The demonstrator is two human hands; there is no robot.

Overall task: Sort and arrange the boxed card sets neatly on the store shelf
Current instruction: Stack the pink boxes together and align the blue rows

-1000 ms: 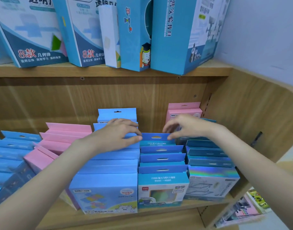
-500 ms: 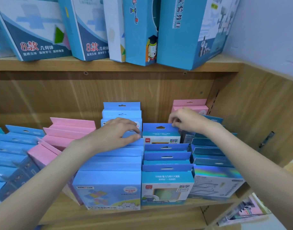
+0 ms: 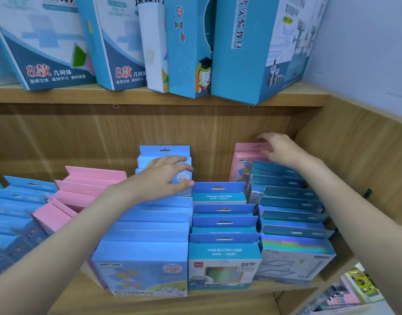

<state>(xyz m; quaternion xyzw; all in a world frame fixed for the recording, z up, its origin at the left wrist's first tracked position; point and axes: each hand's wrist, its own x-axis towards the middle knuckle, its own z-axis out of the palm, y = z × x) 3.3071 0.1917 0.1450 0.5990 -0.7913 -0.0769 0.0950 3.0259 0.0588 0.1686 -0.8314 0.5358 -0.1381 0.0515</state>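
Hands (image 3: 166, 178) on glossy cardboard boxes (image 3: 145, 223)

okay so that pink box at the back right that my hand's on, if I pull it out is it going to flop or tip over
The pink box looks like stiff printed card with crisp edges, so it should probably keep its shape. It stands tall and thin behind the holographic boxes, so it may tip once clear of them. Your right hand is at its hang tab, which might bend.

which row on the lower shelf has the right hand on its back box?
The far-right row: the right hand touches the pink box standing behind the holographic teal boxes. The left hand is on the light-blue row.
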